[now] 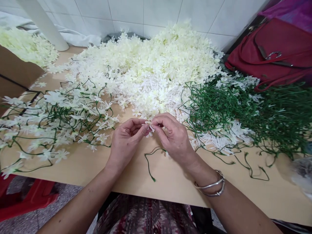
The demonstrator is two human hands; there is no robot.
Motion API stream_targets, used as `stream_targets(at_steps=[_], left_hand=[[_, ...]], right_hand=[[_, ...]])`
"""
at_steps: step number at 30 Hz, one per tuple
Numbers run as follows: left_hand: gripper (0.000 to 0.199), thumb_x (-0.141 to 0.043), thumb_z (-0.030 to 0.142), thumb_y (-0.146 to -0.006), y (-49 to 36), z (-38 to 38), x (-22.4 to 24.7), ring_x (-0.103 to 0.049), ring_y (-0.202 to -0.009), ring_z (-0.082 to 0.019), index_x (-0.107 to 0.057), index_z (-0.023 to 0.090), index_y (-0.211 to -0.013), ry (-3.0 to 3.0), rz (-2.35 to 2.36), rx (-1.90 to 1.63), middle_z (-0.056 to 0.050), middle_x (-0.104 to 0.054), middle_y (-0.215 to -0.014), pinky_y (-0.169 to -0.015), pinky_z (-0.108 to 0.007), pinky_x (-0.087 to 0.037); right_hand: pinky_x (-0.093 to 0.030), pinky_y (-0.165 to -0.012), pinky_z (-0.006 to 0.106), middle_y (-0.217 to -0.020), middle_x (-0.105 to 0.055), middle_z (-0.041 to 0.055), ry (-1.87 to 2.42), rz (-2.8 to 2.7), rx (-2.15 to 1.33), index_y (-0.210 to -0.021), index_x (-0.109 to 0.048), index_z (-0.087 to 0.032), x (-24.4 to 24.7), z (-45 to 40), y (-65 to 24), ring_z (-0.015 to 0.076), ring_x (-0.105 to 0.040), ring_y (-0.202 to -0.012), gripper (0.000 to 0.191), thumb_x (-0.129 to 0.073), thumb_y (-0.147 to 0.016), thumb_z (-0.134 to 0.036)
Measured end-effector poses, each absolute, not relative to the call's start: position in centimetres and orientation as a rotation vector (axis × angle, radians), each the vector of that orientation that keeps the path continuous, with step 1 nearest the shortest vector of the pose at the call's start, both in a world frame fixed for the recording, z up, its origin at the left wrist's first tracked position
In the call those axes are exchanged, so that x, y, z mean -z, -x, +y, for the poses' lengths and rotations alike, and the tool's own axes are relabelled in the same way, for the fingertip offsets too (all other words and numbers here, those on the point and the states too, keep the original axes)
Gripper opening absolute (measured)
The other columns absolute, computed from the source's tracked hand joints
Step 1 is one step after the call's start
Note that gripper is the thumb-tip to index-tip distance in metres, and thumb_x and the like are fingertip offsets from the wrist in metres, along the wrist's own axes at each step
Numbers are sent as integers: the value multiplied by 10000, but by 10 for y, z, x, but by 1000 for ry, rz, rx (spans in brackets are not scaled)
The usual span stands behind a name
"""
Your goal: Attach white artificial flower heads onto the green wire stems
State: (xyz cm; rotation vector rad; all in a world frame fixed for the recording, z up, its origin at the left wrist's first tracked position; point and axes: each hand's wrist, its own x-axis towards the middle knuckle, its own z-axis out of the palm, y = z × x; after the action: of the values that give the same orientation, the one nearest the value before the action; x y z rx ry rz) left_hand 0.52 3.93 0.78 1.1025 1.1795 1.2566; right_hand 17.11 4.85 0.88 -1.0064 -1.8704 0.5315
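Note:
My left hand (128,138) and my right hand (173,138) meet over the middle of the table. Between their thumbs and fingertips they pinch a small white artificial flower (151,127); its petals are mostly covered by the fingers. Just below lies a loose green stem (147,162), bent, its upper end by my right palm; whether that end touches the hand I cannot tell. Beyond my fingers spreads a large heap of white artificial flowers (156,65). To the left lie flowers joined to green stems (56,113), and to the right a tangled pile of bare green stems (219,104).
A cardboard box (18,74) stands at the left beside another flower pile (26,45) and a pale post (46,26). At the back right sits a red handbag (275,52). Tiled wall (161,13) closes the back. A red stool (29,195) is below the table's left edge.

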Motion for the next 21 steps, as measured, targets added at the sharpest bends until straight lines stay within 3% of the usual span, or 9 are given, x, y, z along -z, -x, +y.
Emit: stream_targets(at_steps=[6,9,17,21], left_hand=[[250,-865,358,-809,-3,41,-6,-739,-782,-140,-744,170,-922,-1061,1148,-1302,-21,-778,-837,-770,-253,-610],[232,-864,339,-813,-4,42,-5,-724,-769,-128,-741,172,-916,-1052,1155,-1321,-12,-770,-839,-758,-240,-599],[167,-788,307,-899,-7,38,0,-765,-833,-145,-746,188,-1008,-1308,1234,-1302,-23,-799,-918,-769,-231,-618],[74,-707,219,-956,-6,34,-2,-743,-751,-108,-749,214,-1018,-1651,1347,-1316,5,-797,-904,-691,-182,-595]], right_hand=[[-556,-921,380,-1009,-722,59,1005,-1817,-567,-990,-687,-254,-10,44,-168,217,-684,-1004,37,-691,-981,-218],[-553,-922,385,-999,-730,52,1024,-1824,-567,-992,-700,-257,-10,43,-167,219,-686,-1005,79,-699,-963,-184],[-518,-837,370,-839,-717,12,1146,-1768,-514,-852,-660,-227,-10,40,-164,184,-680,-824,142,-658,-940,-115],[-533,-818,346,-822,-705,-18,1197,-1642,-619,-1050,-675,-227,-7,40,-162,167,-676,-780,218,-657,-886,-85]])
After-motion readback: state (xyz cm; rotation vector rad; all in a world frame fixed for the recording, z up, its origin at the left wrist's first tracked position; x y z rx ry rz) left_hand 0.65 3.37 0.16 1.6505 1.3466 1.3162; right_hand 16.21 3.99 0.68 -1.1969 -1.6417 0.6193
